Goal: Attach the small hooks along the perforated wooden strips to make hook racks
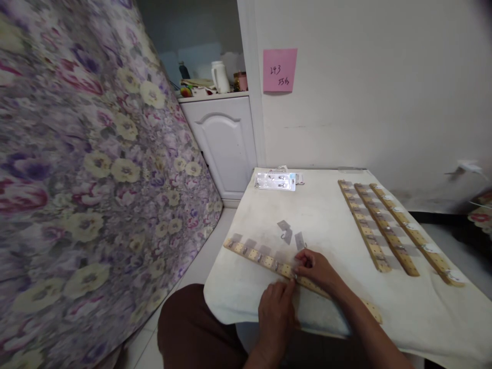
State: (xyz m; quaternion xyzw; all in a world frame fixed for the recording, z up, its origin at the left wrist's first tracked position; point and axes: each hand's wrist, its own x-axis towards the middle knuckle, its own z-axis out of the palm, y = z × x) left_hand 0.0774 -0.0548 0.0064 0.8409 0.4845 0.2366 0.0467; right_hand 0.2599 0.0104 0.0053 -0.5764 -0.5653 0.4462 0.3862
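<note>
A long, narrow wooden strip with small holes lies slantwise near the table's front edge. Along its left half stand several small, grey, see-through cards with metal hooks. My left hand is closed, its fingertips against the strip's near edge. Above the strip, my right hand is closed in a pinch at a small see-through hook card, mostly hidden by the fingers. Beyond it lie a loose card and another loose card, with a third close by. My right forearm covers part of the strip.
Three more wooden strips bearing hook cards lie at the right, one being the middle strip. A clear blister pack rests at the table's back left. A floral curtain hangs on the left, beside a white cabinet.
</note>
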